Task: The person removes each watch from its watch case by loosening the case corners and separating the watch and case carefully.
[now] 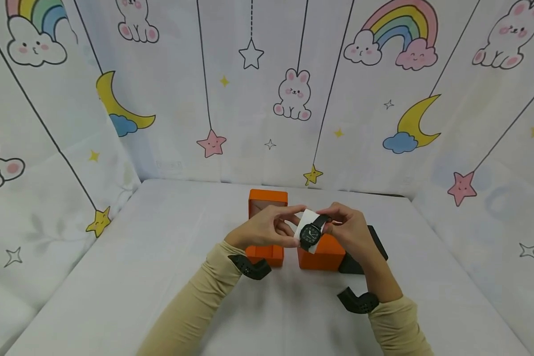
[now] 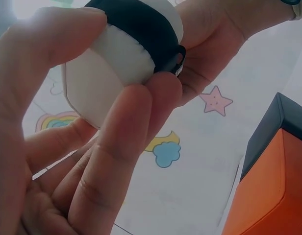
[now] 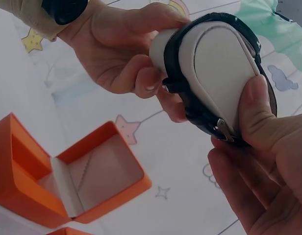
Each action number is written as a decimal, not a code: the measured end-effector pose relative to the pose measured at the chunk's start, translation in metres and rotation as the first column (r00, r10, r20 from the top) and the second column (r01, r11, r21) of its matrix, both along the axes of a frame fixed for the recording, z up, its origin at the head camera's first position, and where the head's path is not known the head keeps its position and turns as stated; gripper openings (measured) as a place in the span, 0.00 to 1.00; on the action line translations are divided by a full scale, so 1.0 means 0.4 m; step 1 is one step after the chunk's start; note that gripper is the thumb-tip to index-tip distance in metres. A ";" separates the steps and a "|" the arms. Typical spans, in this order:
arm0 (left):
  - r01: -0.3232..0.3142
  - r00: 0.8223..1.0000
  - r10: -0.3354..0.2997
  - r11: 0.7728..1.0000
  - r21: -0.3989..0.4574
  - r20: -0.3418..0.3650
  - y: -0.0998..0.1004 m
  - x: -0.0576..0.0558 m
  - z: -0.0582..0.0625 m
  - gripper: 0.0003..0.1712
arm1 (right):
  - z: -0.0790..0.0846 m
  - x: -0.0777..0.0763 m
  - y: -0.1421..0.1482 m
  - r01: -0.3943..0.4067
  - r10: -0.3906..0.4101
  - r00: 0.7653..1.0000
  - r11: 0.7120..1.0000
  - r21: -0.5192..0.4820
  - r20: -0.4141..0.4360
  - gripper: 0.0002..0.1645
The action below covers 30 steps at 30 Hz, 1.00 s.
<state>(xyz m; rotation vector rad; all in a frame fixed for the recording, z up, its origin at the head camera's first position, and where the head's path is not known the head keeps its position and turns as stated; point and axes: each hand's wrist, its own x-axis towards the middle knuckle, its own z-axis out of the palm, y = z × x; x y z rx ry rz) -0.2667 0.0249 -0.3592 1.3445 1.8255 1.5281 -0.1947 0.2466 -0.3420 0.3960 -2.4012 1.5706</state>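
Note:
A black wristwatch (image 1: 310,235) is wrapped round a white cushion (image 1: 306,216), held above the table between both hands. My left hand (image 1: 267,227) pinches the cushion from the left with thumb and fingers. From the other side, my right hand (image 1: 349,231) grips the cushion's end, its thumb (image 3: 256,105) pressed on the flat white face in the right wrist view. The dark strap (image 3: 174,54) loops about the cushion there, with a metal buckle (image 3: 223,129) near the right fingers. In the left wrist view the cushion's pale side (image 2: 89,81) shows, but the dial is hidden.
Behind the left hand stands an orange box (image 1: 267,194) with its lid up; its pale lining (image 3: 109,164) shows in the right wrist view. Below the watch sits a second orange piece (image 1: 322,255), beside a black object (image 1: 351,265). A patterned cloth (image 1: 178,89) hangs behind the white table (image 1: 115,277).

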 end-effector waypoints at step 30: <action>-0.088 0.993 0.087 0.996 0.001 0.080 -0.011 -0.026 -0.016 0.43 | -0.018 -0.023 0.023 -0.041 0.039 0.999 0.998 0.045 0.029 0.23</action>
